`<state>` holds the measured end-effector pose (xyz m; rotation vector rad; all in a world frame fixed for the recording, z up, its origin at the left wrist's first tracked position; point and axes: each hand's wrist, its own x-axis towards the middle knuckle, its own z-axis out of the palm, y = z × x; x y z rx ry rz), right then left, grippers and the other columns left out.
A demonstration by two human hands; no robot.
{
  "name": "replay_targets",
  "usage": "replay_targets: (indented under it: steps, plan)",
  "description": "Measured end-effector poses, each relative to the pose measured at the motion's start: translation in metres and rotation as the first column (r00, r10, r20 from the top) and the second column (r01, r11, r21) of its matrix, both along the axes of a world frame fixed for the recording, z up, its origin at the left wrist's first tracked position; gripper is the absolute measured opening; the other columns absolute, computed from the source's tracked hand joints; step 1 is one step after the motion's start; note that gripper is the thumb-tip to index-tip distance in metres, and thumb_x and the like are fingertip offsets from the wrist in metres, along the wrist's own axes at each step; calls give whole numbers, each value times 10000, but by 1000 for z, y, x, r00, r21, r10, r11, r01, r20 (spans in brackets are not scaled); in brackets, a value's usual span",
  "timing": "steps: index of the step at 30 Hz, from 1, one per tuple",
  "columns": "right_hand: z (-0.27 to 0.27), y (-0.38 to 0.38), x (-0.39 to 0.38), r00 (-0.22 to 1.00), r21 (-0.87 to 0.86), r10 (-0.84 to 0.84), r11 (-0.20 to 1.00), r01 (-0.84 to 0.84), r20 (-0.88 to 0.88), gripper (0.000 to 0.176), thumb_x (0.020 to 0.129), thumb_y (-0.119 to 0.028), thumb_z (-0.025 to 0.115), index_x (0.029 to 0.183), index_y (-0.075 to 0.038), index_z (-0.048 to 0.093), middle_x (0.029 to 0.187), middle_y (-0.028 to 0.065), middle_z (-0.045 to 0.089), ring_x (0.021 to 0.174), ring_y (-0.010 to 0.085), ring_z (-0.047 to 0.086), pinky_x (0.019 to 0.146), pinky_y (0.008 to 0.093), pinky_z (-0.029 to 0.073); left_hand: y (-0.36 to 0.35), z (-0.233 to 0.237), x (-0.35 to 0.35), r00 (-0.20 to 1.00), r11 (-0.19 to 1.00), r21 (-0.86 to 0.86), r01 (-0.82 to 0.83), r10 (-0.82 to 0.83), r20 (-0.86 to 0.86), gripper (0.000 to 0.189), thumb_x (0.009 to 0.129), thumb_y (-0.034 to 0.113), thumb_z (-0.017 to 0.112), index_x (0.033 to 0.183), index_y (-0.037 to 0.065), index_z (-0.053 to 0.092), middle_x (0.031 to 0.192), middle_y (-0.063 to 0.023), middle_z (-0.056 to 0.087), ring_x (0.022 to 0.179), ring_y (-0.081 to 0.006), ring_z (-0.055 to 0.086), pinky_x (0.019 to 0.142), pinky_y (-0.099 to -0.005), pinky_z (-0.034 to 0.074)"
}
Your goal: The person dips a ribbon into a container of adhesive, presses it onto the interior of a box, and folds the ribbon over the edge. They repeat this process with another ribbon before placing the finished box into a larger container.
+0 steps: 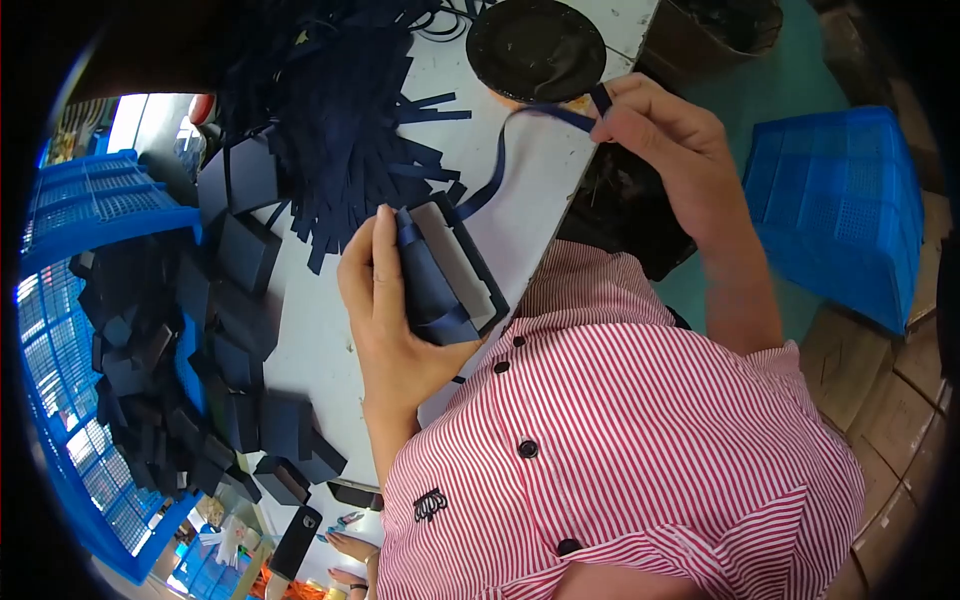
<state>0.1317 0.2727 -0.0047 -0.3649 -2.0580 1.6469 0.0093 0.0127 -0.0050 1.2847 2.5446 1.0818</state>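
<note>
My left hand (pixel 385 310) is wrapped round a small dark navy box (pixel 432 285), its thumb and fingers on opposite sides. The box is tilted on the white table and shows a pale inner strip. A navy ribbon (pixel 497 165) runs from the box's upper end in a loose curve to my right hand (pixel 670 130). Thumb and forefinger of that hand pinch the ribbon near its end, raised beside the table edge. Beyond the box lies a heap of cut navy ribbon strips (pixel 340 120). A round black dish (pixel 535 48) sits close to my right hand.
Many dark boxes (pixel 235 320) are piled at the left, in and beside a blue crate (pixel 110 205). A blue bin (pixel 835 200) stands on the right, near cardboard boxes (pixel 870 400). A black phone (pixel 296 542) and another person's hand (pixel 350 545) show at the lower left.
</note>
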Motion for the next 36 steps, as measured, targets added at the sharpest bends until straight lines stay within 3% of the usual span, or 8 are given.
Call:
replay_targets:
  steps: [1, 4, 5, 6, 8, 11, 17, 36]
  plan:
    - [2, -7, -3, 998, -177, -57, 983, 54, -9, 230, 985, -195, 560, 960, 12, 659, 829, 54, 654, 860, 112, 573, 814, 247, 458, 3, 0, 0, 1000, 1000, 3, 27, -27, -1, 1188, 425, 276, 926, 1475, 139, 388, 1383, -150, 438, 1252, -353, 479, 1032, -432, 411]
    - [0, -7, -2, 997, -427, 38, 904, -6, 67, 248, 987, -219, 563, 918, 4, 649, 817, 48, 646, 806, 110, 576, 784, 254, 464, 13, -2, 1, 997, 997, -2, 80, -80, -3, 1177, 435, 265, 926, 1474, 140, 389, 1386, -151, 429, 1257, -352, 473, 1037, -437, 406]
    - [-3, -11, -3, 997, -528, 36, 849, 7, 72, 243, 988, -247, 557, 899, -28, 615, 765, 25, 604, 726, 118, 605, 673, 256, 454, 17, -2, 2, 995, 995, 1, 97, -97, 21, 1159, 456, 255, 925, 1475, 133, 387, 1388, -154, 421, 1257, -349, 471, 1028, -430, 415]
    - [-4, -12, -4, 991, -532, -4, 844, 74, 132, 249, 983, -246, 566, 892, -21, 624, 739, 21, 601, 684, 109, 583, 644, 243, 449, 21, -4, 2, 994, 995, 2, 103, -103, 37, 1151, 465, 253, 924, 1475, 131, 386, 1386, -155, 419, 1256, -347, 472, 1024, -428, 420]
    - [-5, -13, -4, 965, -528, -80, 824, 205, 250, 260, 973, -244, 584, 879, -9, 642, 688, 12, 596, 598, 91, 539, 588, 218, 439, 27, -9, 4, 991, 993, 4, 116, -116, 68, 1137, 481, 248, 921, 1475, 125, 384, 1384, -157, 415, 1253, -344, 474, 1014, -424, 431]
    - [-16, -7, -7, 951, -420, -142, 872, 251, 274, 274, 950, -254, 616, 857, 0, 663, 610, -14, 551, 554, 58, 496, 514, 203, 374, 38, -12, 6, 991, 991, -4, 130, -130, 34, 1035, 497, 186, 875, 1426, 59, 435, 1333, -181, 457, 1198, -367, 493, 978, -443, 446]
    - [-30, -15, -22, 908, -156, -361, 905, 396, 212, 260, 905, -223, 659, 777, 0, 694, 584, -26, 530, 533, 22, 421, 492, 223, 314, 46, -16, 7, 994, 994, -7, 106, -106, 16, 1013, 485, 163, 862, 1404, 37, 455, 1316, -189, 477, 1185, -385, 492, 979, -461, 440]
    - [-35, -24, -35, 878, -111, -392, 894, 434, 276, 248, 893, -200, 637, 764, 5, 688, 581, -3, 567, 514, 41, 446, 492, 226, 336, 41, -19, 2, 997, 998, -21, 60, -59, 42, 1057, 488, 179, 879, 1434, 66, 423, 1333, -173, 457, 1210, -376, 468, 1002, -466, 428]
